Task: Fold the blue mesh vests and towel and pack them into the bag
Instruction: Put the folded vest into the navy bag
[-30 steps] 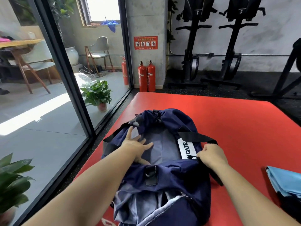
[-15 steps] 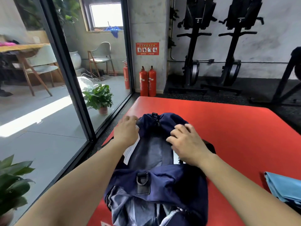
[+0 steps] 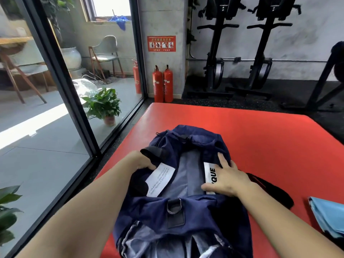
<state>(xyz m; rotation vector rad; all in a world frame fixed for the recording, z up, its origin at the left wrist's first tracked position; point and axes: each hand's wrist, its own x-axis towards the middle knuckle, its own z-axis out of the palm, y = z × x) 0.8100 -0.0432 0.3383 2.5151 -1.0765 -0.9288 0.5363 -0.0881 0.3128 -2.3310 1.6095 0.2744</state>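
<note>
The bag [image 3: 186,207] lies at the red bench [image 3: 270,138] left edge; bare bench spreads right. The left hand [image 3: 141,162] has its grip clamped on the bag's rim. The right hand [image 3: 228,180] lies flat, grip apart, on a label [image 3: 209,171] seemingly reading "QUE".

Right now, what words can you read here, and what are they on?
"QUE": black letters on the white strip on the navy bag, the rest under the right hand.
White tag in the bag: print too small to read.
Red sign on the pillar: blurred.
Fire extinguisher labels: too small.

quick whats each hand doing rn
left hand: closed, grips the left rim of the bag
right hand: open, lying flat on its right rim
</note>
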